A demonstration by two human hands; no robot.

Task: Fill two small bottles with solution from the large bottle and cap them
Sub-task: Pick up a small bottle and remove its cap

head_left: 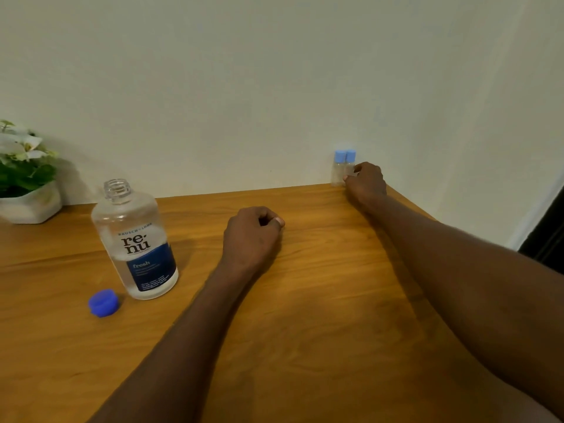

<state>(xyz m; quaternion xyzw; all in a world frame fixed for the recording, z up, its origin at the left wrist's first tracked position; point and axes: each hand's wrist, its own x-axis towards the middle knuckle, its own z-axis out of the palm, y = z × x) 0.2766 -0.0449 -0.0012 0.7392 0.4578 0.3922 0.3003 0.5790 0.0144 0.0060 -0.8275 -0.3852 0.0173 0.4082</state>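
Observation:
The large clear solution bottle (134, 242) with a dark blue label stands upright and uncapped at the left of the wooden table (320, 300). Its blue cap (103, 302) lies on the table just in front of it. Two small clear bottles with light blue caps on, the left one (338, 169) and the right one (350, 166), stand side by side at the table's far edge against the wall. My right hand (366, 181) reaches to them, fingers on the right small bottle. My left hand (251, 236) rests on the table as a loose fist, holding nothing.
A white pot with green leaves and white flowers (27, 184) sits at the far left against the cream wall. The table's right edge runs diagonally past my right forearm, with a dark gap (546, 233) beyond it.

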